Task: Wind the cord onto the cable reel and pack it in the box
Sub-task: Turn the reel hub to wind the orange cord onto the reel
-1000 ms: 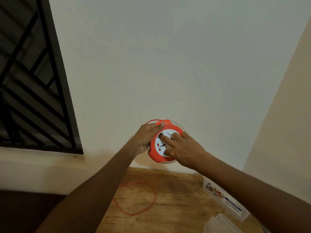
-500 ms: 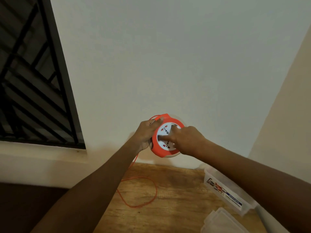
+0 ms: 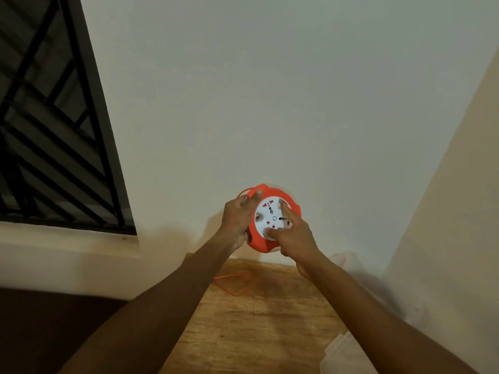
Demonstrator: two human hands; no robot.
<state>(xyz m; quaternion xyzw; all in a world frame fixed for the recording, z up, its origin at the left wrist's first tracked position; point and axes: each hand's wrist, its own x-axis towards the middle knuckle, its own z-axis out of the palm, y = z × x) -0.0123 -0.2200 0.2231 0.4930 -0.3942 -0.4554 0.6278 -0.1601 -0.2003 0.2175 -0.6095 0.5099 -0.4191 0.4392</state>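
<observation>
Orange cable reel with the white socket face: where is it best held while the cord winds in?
Grip the round orange cable reel by its orange outer rim from the left side, as the left hand does. This leaves the white face free for the right hand fingers.

Matt plastic cable reel (image 3: pixel 259 245); grainy wooden table (image 3: pixel 259 325).

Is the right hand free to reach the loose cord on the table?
Probably not yet: the right hand is pressed on the reel's white face, and the cord lies under the left forearm, across from it.
</observation>
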